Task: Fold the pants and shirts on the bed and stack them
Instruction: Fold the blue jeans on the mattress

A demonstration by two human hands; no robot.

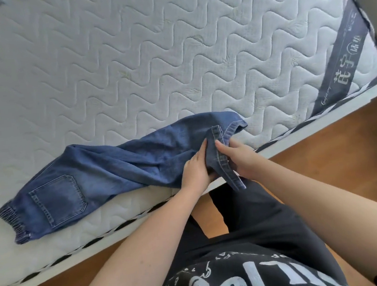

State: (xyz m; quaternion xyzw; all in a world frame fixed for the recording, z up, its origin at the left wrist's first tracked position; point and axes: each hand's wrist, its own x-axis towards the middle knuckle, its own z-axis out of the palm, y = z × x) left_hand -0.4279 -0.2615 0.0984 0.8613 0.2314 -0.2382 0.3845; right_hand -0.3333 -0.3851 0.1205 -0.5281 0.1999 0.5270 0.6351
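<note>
Nearest me: left hand (195, 167) and right hand (234, 155), both pinching a raised fold of the blue jeans (107, 171) between them, fingers curled on the denim near the hem end. A strip of hem hangs off the mattress (174, 52) edge. Jeans stretch leftward along the near edge, back pocket (58, 200) up, elastic waistband (13, 219) at far left. I judge this the leg-aligning step. Next: draw both hems even, lay flat, fold toward waistband. No shirts visible.
</note>
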